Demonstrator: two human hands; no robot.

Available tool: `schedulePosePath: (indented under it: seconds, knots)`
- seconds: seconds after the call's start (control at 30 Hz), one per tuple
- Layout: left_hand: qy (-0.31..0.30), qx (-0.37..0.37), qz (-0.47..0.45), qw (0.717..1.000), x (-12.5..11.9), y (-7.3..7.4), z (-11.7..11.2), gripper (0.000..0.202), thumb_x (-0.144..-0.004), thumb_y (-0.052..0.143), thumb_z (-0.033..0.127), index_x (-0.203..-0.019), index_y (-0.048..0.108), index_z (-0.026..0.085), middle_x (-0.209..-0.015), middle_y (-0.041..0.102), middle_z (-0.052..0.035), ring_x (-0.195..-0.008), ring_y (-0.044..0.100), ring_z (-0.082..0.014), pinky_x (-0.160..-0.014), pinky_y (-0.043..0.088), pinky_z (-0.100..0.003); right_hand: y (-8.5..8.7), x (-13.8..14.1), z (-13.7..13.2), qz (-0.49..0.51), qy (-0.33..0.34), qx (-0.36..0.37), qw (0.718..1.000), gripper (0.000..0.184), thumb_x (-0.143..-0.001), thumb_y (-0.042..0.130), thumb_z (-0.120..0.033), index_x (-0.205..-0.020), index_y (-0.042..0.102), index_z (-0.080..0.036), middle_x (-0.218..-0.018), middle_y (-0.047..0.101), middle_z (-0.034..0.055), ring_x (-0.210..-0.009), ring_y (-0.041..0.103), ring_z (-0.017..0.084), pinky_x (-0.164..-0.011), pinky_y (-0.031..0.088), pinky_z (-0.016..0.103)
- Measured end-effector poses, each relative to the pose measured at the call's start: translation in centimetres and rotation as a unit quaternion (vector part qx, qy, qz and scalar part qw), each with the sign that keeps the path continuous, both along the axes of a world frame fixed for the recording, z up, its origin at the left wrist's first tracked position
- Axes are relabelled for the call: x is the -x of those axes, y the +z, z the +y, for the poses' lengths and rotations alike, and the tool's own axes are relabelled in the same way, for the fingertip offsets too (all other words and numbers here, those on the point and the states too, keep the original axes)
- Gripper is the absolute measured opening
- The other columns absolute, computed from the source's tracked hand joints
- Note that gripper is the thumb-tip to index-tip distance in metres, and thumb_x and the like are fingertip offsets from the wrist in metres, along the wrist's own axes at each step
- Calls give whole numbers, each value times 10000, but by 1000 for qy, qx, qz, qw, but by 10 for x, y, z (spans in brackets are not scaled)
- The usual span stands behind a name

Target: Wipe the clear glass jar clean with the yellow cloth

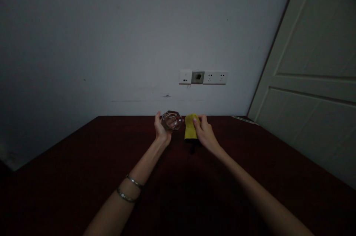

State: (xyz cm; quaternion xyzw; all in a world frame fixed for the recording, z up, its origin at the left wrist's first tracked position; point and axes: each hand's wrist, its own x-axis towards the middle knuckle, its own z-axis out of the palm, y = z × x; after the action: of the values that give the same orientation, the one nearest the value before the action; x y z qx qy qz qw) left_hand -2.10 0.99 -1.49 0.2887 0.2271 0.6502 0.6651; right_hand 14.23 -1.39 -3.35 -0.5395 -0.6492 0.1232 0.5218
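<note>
My left hand (160,130) is closed around a clear, many-sided glass dish (171,120), holding it up over the far part of the dark red table (83,169). My right hand (205,134) grips a folded yellow cloth (190,128) just to the right of the glass. A dark edge of the cloth hangs below my fingers. The glass and the cloth are close together, nearly touching. Two thin bangles (130,188) circle my left forearm.
A plain white wall stands behind the table, with a row of sockets and a switch plate (203,77) just above the hands. A pale panelled door (314,91) fills the right side. The room is dim.
</note>
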Motion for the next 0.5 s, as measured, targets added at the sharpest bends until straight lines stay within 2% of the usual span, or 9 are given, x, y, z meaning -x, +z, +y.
schedulePosePath:
  seconds: [0.13, 0.2, 0.37, 0.5]
  knots:
    - [-11, 4, -50, 999, -3, 2, -1, 511, -843, 347, 483, -767, 655, 82, -709, 698, -169, -707, 688, -257, -651, 532, -331, 1, 4, -5, -30, -41, -4, 999, 348, -894, 352, -523, -1028, 457, -219, -824, 675, 96, -705, 650, 244, -595, 448, 314]
    - [-33, 20, -71, 997, -3, 3, -2, 513, -839, 346, 480, -776, 653, 73, -746, 698, -190, -725, 685, -264, -634, 529, -330, 2, 6, -6, -3, -35, -15, 999, 335, -892, 356, -521, -1025, 438, -224, -863, 678, 102, -726, 655, 245, -599, 456, 316]
    - [-78, 82, -147, 983, -4, 0, -2, 504, -797, 360, 477, -830, 640, 59, -886, 677, -228, -870, 666, -311, -691, 535, -377, 1, 11, -4, 98, 55, -28, 993, 247, -855, 466, -448, -978, 397, -244, -895, 685, 76, -755, 663, 230, -619, 478, 317]
    - [-61, 83, -165, 981, -6, -5, 2, 497, -772, 386, 465, -850, 639, 44, -919, 667, -250, -942, 648, -327, -770, 526, -395, -2, 19, -2, 233, 106, -18, 967, 238, -767, 592, -376, -885, 429, -247, -820, 645, 11, -702, 632, 179, -619, 464, 285]
